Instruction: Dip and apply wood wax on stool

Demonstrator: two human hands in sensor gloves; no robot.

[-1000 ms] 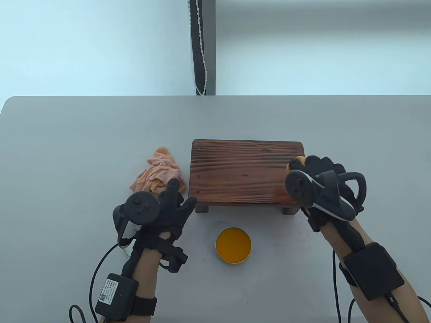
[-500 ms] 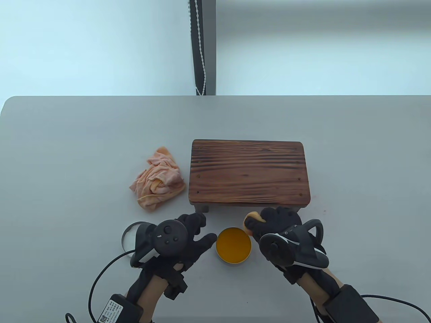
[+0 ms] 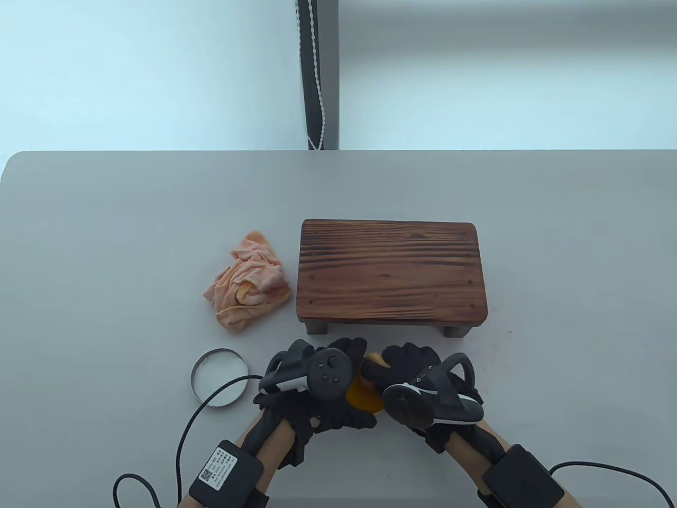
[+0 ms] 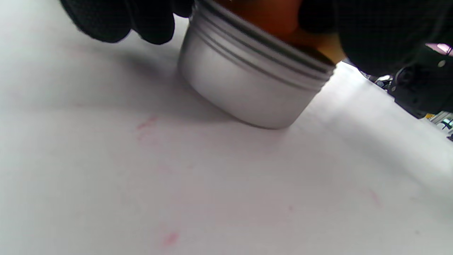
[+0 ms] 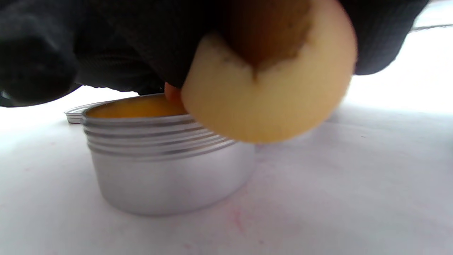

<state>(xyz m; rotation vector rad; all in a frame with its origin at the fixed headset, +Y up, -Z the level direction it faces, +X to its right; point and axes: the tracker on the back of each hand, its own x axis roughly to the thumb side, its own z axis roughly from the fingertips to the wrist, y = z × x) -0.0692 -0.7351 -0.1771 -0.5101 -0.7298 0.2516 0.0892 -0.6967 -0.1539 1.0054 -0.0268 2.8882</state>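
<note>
Both hands have come down from the stool (image 3: 391, 270) to the tin (image 3: 365, 399), low centre: left hand (image 3: 312, 389) steadies its side, right hand (image 3: 412, 378) pinches the sponge (image 5: 272, 102) at the rim, reloading wax.

Both forearms angle in from bottom edge, converging. Left hand (image 3: 317, 386) in black sensor glove, fingers curled forward, thumb out right. Right hand (image 3: 410, 370) in black glove, fingers bunched, pinching, just beside left.

White label with QR code on left forearm module (image 3: 218, 465); print illegible.
</note>
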